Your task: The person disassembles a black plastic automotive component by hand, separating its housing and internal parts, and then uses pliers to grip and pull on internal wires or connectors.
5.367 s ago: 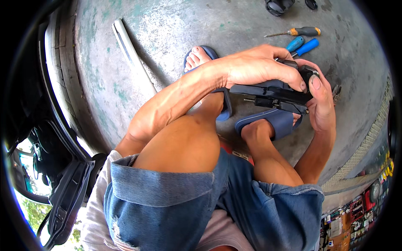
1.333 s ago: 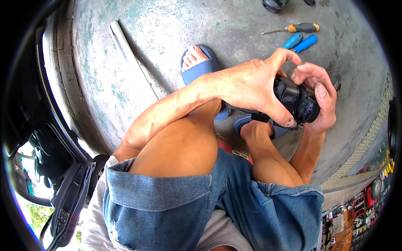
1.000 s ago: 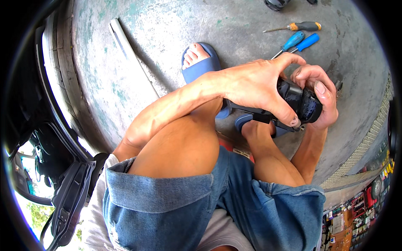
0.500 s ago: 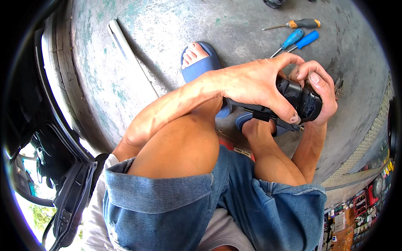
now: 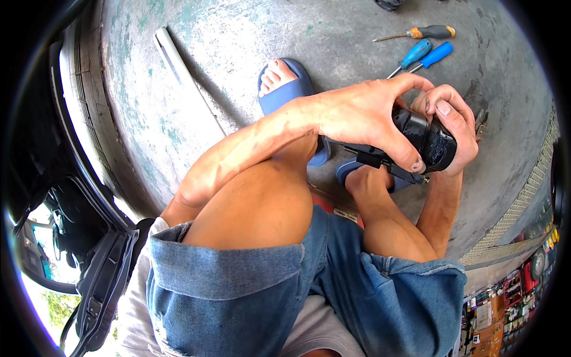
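A glossy black plastic part (image 5: 439, 146) with a rounded end and a flat bracket-like arm is held up in front of my right shin. I cannot tell exactly what it is. My left hand (image 5: 364, 114) spans it from the left, thumb along the near side and fingers curled over the far side. Round its right end wraps my right hand (image 5: 459, 126), with the thumb bent over the top and fingertips meeting those of the left. Between the two hands, some of the part stays hidden.
On the concrete floor beyond my hands lie an orange-and-black screwdriver (image 5: 433, 33) and two blue-handled screwdrivers (image 5: 438, 55). A long pale strip (image 5: 178, 68) lies at the left. Farther left is an open car door (image 5: 98, 285). Shelves of goods (image 5: 505, 297) stand at the lower right.
Both hands keep the same hold on the black part. It has shifted only very slightly, and the rest looks the same.
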Demonstrator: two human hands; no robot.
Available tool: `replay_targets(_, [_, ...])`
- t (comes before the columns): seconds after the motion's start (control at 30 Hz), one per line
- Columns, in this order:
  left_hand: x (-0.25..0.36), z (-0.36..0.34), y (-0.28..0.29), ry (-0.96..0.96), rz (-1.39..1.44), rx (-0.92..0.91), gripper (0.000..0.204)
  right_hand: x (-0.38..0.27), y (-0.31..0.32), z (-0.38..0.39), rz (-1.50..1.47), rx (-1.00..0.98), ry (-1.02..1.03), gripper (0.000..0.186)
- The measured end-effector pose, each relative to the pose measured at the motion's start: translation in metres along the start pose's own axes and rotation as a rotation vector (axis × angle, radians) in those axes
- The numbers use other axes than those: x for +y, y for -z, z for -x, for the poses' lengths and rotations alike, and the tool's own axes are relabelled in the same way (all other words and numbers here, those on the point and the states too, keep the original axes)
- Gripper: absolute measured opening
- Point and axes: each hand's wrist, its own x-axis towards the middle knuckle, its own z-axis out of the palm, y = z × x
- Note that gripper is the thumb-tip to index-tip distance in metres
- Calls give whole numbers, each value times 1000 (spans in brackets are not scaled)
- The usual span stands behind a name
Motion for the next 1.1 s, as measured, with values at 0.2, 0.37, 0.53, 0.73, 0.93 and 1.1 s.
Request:
replay_targets(0.2, [2,-3,-3,-23,-80,-15,96,-4,6,7,-34,-37,11,17])
replay_targets(0.37, [1,4,-1,15,-125,38,96,-5,0,3,22,-67,39,22])
replay_targets(0.53, [2,3,-2,19,-117,28,95,-10,5,3,85,-110,29,27])
replay_targets(0.73, [5,0,-5,39,-86,-27,89,-17,-2,3,66,-61,12,35])
replay_targets(0.93, [4,-1,-5,46,-41,-46,86,-15,-6,3,28,-15,-19,37])
replay_targets(1.1, [0,0,-2,46,-109,-14,95,-12,-11,2,35,28,-31,35])
